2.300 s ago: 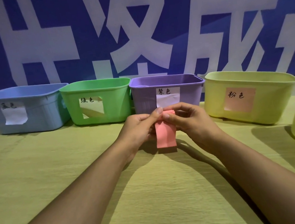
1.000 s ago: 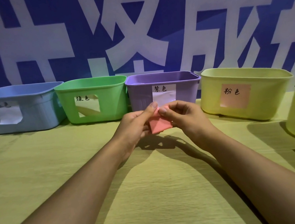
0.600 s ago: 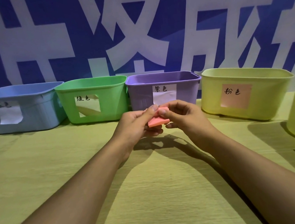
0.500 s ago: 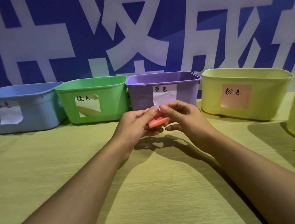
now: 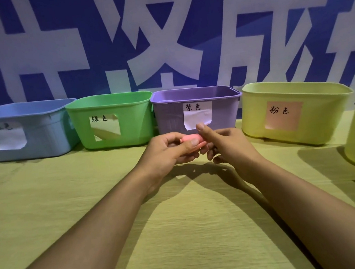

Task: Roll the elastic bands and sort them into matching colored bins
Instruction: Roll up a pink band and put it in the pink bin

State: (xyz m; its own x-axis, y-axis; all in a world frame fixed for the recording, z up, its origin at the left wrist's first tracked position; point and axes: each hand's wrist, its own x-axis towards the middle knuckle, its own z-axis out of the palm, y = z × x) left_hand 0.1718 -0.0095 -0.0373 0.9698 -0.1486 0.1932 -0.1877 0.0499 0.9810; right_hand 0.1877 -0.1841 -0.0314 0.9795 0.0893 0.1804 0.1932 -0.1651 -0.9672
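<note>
Pink elastic band point(image 5: 191, 139), rolled into a short tube, sits pinched in the left hand point(image 5: 169, 149), thumb on the near side and curled fingers behind it, held in the air above the bench point(image 5: 183, 233) just in front of the purple bin point(image 5: 170, 117). The right hand point(image 5: 228, 144) has its fingers loosely curled beside the roll; its thumb point(image 5: 201, 129) points up at the roll's end, and whether it presses the band I cannot tell. To do this step well, the left grip should stay firm across the loose tail so the coil cannot spring open, while the right hand takes it by squeezing both flat sides. The matching target is likely the yellow bin with the pink label point(image 5: 284, 115), standing to the right of the purple one. A low release inside its rim would keep the roll from unwinding or bouncing out.
</note>
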